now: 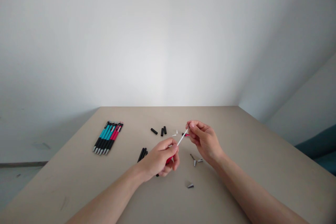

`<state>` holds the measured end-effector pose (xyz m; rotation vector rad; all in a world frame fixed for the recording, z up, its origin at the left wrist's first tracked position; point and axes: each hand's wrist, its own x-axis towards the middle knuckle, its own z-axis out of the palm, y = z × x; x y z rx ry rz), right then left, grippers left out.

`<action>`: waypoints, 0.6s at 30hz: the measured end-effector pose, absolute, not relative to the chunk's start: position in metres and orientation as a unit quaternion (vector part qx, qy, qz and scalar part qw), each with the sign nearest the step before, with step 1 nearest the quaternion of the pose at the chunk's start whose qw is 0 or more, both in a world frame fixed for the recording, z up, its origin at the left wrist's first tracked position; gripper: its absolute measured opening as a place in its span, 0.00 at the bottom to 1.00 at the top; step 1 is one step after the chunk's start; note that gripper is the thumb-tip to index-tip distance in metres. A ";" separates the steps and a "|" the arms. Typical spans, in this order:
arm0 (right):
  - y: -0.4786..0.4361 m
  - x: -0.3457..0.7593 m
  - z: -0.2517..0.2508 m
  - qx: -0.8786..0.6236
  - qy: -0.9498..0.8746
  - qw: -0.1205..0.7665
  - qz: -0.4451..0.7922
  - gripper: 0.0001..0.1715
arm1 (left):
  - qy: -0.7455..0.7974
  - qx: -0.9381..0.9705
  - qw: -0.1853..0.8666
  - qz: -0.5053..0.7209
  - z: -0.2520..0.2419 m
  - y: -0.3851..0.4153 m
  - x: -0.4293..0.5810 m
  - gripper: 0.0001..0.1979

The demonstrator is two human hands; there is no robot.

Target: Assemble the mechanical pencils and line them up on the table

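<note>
My left hand [160, 156] is closed around a red pen barrel [169, 160], most of it hidden by the fingers. From that barrel a thin white refill [183, 136] slants up to the right. My right hand [206, 141] pinches the refill's far end between thumb and fingertips. Beyond the refill lies another pink-red pen part [186, 134], partly covered by my right hand. Several black tubes [142, 154] are partly hidden behind my left hand. Silver cone tips [194, 163] rest below my right hand, and another silver tip [190, 185] lies closer to me.
A row of assembled pens [107, 138], blue and red with black grips, lies at the left of the table [78, 182]. Short black grip sleeves [154, 131] and small white pieces [174, 135] lie behind my hands. A wall [168, 42] borders the table's far edge.
</note>
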<state>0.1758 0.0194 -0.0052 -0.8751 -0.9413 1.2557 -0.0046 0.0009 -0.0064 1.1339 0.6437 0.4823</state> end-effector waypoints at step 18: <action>0.013 0.167 -0.009 -0.384 -0.467 0.534 0.591 0.18 | 0.302 0.518 0.758 0.254 -0.007 0.000 -0.003 0.13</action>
